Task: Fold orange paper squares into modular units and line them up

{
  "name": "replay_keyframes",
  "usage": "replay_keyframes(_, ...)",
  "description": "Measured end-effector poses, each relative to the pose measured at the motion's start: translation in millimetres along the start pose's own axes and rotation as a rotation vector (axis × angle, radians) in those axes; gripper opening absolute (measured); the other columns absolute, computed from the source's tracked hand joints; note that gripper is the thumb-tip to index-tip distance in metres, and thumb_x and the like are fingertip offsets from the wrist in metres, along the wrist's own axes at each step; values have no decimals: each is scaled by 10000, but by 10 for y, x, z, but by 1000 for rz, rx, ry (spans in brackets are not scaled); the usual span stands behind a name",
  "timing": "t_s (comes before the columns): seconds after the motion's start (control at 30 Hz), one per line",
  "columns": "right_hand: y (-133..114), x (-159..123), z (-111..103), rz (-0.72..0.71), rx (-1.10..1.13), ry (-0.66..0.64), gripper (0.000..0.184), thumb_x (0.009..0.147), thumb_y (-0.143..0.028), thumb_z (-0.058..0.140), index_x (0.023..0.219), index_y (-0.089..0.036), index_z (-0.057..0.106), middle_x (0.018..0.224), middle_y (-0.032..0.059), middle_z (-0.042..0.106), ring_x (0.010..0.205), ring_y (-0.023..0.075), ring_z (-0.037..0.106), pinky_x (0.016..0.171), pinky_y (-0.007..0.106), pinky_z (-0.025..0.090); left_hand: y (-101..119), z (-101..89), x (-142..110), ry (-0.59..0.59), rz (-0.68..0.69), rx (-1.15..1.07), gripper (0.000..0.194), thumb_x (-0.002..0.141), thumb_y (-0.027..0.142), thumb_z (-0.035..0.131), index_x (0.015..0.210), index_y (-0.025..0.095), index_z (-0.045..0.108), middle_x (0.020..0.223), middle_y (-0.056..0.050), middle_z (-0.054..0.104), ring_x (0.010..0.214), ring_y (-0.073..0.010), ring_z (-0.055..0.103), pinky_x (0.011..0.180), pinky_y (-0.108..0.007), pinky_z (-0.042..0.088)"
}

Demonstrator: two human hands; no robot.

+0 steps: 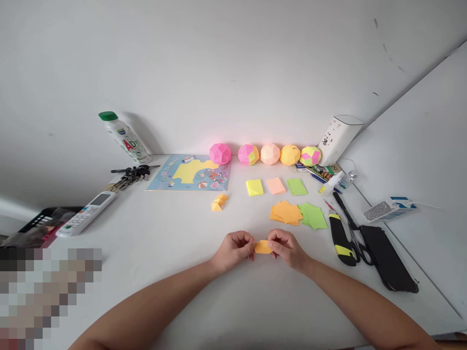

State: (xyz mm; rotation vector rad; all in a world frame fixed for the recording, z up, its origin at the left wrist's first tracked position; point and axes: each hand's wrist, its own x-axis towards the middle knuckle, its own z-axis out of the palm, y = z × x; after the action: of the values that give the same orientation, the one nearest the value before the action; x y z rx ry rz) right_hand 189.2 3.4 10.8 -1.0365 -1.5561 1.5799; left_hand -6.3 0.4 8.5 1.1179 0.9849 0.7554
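Note:
Between my two hands is a small folded piece of orange paper (262, 247). My left hand (236, 249) pinches its left end, thumb in front. Its right end is pinched by my right hand (286, 248) in the same way. Just beyond my hands lie a fanned pile of orange paper squares (285, 213) and a pile of green paper squares (313, 216). A few folded orange paper pieces (219, 202) sit together to the left. Further back are yellow (254, 187), pink (276, 185) and green (297, 186) pads of sticky notes.
Several faceted paper balls, among them a pink one (220, 153), line the wall. A blue picture sheet (160, 181), a bottle (127, 138) and a remote control (86, 214) are on the left. Scissors (353, 238), a utility knife (341, 238) and a black case (388, 257) lie right.

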Motion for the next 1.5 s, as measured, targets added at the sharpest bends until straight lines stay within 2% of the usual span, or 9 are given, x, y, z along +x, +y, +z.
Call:
replay_keyframes(0.33, 19, -3, -36, -9, 57, 20, 219, 810, -332, 538, 669, -184, 458, 554, -52, 437, 475, 90, 438, 487, 228, 374, -15, 2, 47, 42, 98, -103, 299, 786, 458, 546, 756, 167, 484, 594, 20, 560, 519, -91, 494, 542, -236, 411)
replay_keyframes(0.43, 2, -16, 1, 18, -37, -38, 209, 823, -329, 537, 691, -175, 486, 553, -44, 459, 488, 93, 449, 491, 226, 370, -17, 5, 48, -58, 113, -92, 322, 719, 444, 635, 813, 159, 519, 698, 13, 546, 582, -88, 493, 537, -221, 400)
replay_keyframes(0.5, -15, -21, 21, 33, -79, -47, 219, 828, -340, 533, 696, -171, 493, 544, -43, 466, 483, 92, 447, 488, 224, 365, -52, 2, 53, -113, 99, -19, 322, 709, 442, 646, 732, 149, 512, 605, 36, 508, 519, -66, 437, 490, -200, 346)
replay_keyframes(0.63, -34, -16, 20, 52, -84, -39, 243, 830, -371, 532, 697, -173, 484, 522, -48, 465, 468, 91, 444, 481, 222, 357, -110, -4, 58, -47, 67, 111, 398, 724, 482, 610, 605, 176, 385, 431, 86, 402, 396, -43, 306, 402, -182, 224)
replay_keyframes(0.73, -23, -8, 4, 45, -65, -38, 255, 828, -391, 534, 709, -171, 488, 529, -47, 476, 471, 93, 453, 487, 223, 362, -80, 0, 41, -34, 100, 172, 447, 753, 513, 554, 556, 183, 327, 430, 64, 439, 401, -48, 313, 411, -189, 238)
replay_keyframes(0.9, 0, 0, -1, 43, -44, -17, 268, 826, -408, 538, 709, -173, 480, 520, -51, 475, 470, 93, 461, 492, 222, 364, -14, -6, 5, 39, 151, 129, 452, 853, 523, 366, 578, 166, 399, 498, 36, 461, 463, -75, 402, 483, -212, 333)
replay_keyframes(1.03, -7, -1, 15, 59, -74, -46, 262, 811, -390, 561, 690, -168, 495, 544, -44, 480, 473, 89, 462, 480, 218, 373, -31, -23, 13, -19, 172, 26, 302, 800, 480, 513, 788, 180, 473, 708, 20, 510, 570, -89, 468, 523, -216, 387)
replay_keyframes(1.13, -6, -3, 27, 62, -89, -55, 251, 806, -380, 570, 692, -164, 515, 553, -41, 484, 477, 88, 467, 473, 215, 381, -67, -23, 33, -123, 184, 118, 286, 772, 439, 574, 751, 160, 516, 696, 7, 517, 602, -96, 468, 556, -226, 381)
replay_keyframes(1.5, 55, -4, 59, -5, -81, 29, 195, 797, -319, 585, 724, -184, 464, 594, -39, 525, 487, 89, 513, 477, 221, 430, -124, 15, 50, 48, 305, 188, 217, 775, 304, 592, 677, 168, 454, 673, 26, 424, 580, -79, 401, 532, -212, 369)
